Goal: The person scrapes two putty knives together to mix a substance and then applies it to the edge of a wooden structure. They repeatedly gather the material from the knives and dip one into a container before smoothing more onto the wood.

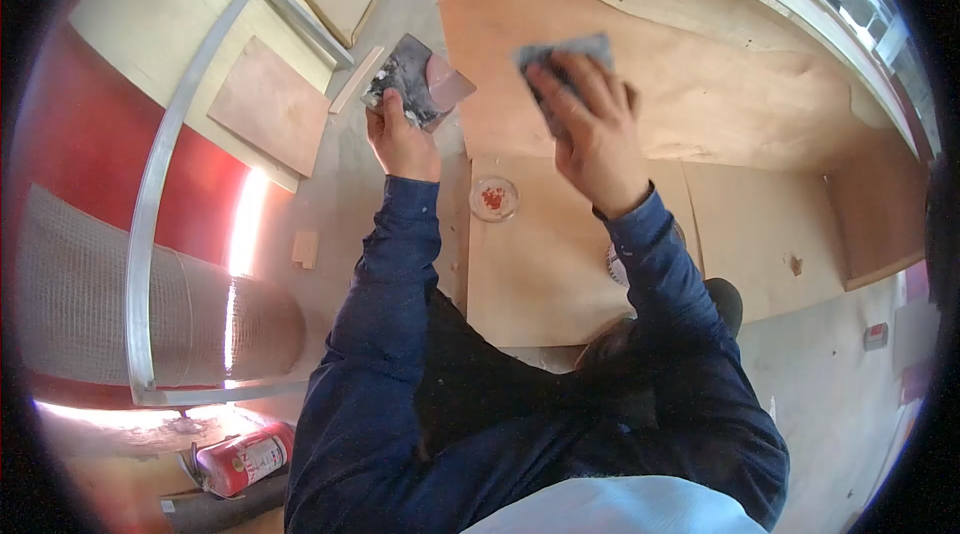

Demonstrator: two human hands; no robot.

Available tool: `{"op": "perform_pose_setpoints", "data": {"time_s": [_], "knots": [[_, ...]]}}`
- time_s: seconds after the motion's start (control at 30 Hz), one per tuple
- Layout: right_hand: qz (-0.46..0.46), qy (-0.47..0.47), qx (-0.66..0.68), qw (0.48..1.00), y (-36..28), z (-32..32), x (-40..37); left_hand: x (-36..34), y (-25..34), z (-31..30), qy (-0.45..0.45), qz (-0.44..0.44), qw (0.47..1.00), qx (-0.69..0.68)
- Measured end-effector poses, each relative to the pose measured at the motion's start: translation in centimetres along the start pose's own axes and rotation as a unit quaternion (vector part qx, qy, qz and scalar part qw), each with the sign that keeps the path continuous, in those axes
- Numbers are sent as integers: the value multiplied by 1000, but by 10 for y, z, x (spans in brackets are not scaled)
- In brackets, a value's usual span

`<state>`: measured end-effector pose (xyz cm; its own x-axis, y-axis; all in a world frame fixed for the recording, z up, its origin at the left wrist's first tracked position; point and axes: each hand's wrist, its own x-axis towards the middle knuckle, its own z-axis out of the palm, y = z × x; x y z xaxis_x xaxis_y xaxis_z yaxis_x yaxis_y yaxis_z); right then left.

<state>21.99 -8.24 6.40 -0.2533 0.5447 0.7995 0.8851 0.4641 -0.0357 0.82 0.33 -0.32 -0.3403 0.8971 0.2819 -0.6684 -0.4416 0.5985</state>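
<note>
Left of the plywood [720, 94], our left hand [400, 129] grips a board [408, 74] carrying putty [447, 84]. Our right hand [590, 129] clamps a scraper [562, 51] against the plywood, which looks mostly unfilled.

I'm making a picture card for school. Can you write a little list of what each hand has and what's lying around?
left hand: grips a flat grey tool with a pink blob on it
right hand: fingers spread on a grey pad, over the plywood sheet
between the arms: small clear dish with red bits in it
sleeves: dark blue
floor, left side: red fire extinguisher, wire mesh roll, metal frame
</note>
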Motion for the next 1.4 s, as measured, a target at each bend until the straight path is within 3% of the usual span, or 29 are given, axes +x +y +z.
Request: {"op": "perform_pose_setpoints", "data": {"time_s": [0.07,0.1,0.17,0.27,0.3,0.37,0.4,0.47,0.7,0.77,0.87,0.97,1.07,1.4], "knots": [[3,51,-13,999,2,-6,23,1,-8,-10,-28,16,990,139],[0,101,-42,994,6,-6,33,1,-12,-16,-30,15,990,139],[-1,171,-84,982,12,-4,48,-1,-18,-25,-92,192,883,419],[6,182,-93,979,13,-6,60,-4,-15,-21,-107,199,859,460],[7,183,-95,979,10,-8,63,-5,-15,-19,-109,199,859,459],[9,180,-101,978,6,-11,67,-7,-15,-14,-92,90,946,296],[10,180,-102,978,7,-11,68,-9,-11,-8,-93,89,947,296],[-1,200,-108,974,10,-8,71,-10,-2,4,0,-93,995,37],[9,193,-109,975,11,-8,75,-12,3,8,3,-104,994,17],[6,142,-68,988,11,-15,76,-15,6,11,21,-105,993,41],[9,195,-121,973,13,-1,74,-12,2,3,-4,-97,994,47],[31,166,-93,981,12,0,65,-10,1,2,2,-102,994,45],[11,196,-63,979,9,-8,66,-11,2,6,-4,-103,993,64],[17,181,-90,979,6,-10,76,-11,3,4,-4,-101,992,75]]}}
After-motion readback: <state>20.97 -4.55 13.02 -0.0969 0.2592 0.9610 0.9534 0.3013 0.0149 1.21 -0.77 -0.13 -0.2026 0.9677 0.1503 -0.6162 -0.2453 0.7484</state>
